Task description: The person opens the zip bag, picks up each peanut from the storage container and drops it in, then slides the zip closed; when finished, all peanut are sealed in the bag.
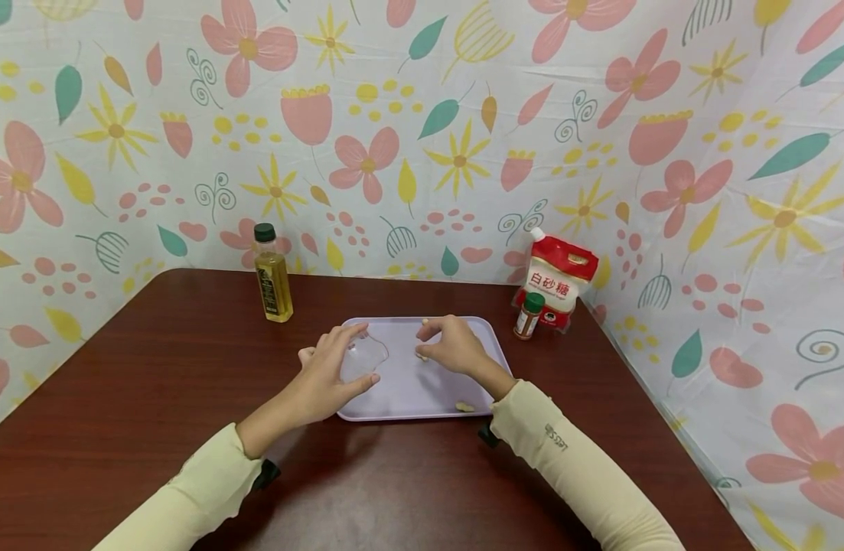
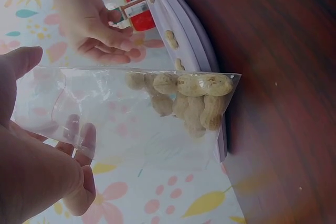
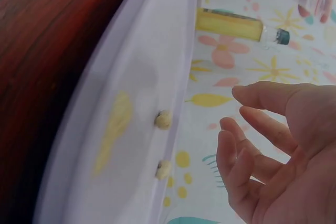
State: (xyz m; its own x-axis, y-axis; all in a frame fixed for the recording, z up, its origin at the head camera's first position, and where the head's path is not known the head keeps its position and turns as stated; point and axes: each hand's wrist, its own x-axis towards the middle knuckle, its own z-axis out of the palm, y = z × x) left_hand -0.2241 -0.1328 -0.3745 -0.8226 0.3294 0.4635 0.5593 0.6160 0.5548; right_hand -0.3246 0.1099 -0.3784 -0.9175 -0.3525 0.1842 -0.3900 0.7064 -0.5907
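Pale sleeves [image 1: 576,467] are noted nearest the head camera, reaching in from near left and near right over the desk [image 1: 105,413]. Beyond them, a clear bag [image 2: 136,142] is held by the left hand [image 1: 325,383] at the left part of a lilac tray [image 1: 394,402]; thumb and fingers are widely parted, the thumb at one edge of the plastic, some fingers seen through it. Bagged peanuts [image 2: 191,85] are gathered at the low end, mouth uppermost; whether the base is borne by the tray cannot be told. Three loose peanuts [image 1: 465,407] are made out on the tray's right half: one by the near edge, two farther off, close to the right hand [image 1: 456,348]. That hand's fingers are loosely bent, a gap is left between thumb and forefinger, and nothing is seen in their hold. Handling, as judged: each peanut is best pinched singly across its waist, lightly, so that the shell is not cracked; the bag is best kept upright with its mouth spread, since thin plastic may be folded inward. An oil bottle [image 1: 275,287] is placed far left; a green-capped jar [image 1: 527,319] and sugar pouch [image 1: 559,268], far right.
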